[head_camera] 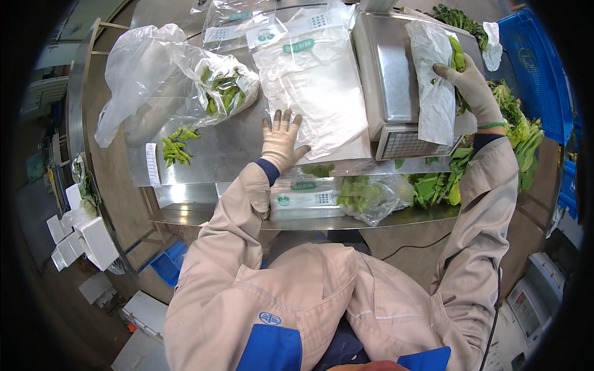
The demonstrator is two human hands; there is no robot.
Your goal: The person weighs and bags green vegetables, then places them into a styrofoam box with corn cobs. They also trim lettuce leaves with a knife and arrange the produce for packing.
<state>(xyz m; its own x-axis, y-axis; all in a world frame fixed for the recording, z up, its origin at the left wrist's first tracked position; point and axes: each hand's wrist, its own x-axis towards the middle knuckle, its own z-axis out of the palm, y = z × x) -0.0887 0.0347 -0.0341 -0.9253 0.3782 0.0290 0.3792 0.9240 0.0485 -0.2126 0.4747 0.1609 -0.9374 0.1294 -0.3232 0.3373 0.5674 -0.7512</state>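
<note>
My left hand (281, 141), in a pale glove with dark fingertips, rests with fingers apart on the lower left edge of a stack of clear and white plastic packing bags (320, 92). My right hand (471, 88), also gloved, grips green bean pods (457, 53) above the right side of a weighing scale (394, 69). Its thumb lies over a crumpled white paper sheet (434, 106), which hangs past the scale's front edge. Some of the pods are hidden behind the glove and paper. Left of the bags lies an open clear plastic bag (148, 79) with more green pods (225, 95) inside.
Loose pods (176, 147) and a printed paper slip (152, 164) lie on the steel table (222, 148). Leafy greens (524, 139) and a blue crate (533, 69) stand at the right. A lower shelf holds bagged greens (371, 195). A black cable (417, 246) runs below.
</note>
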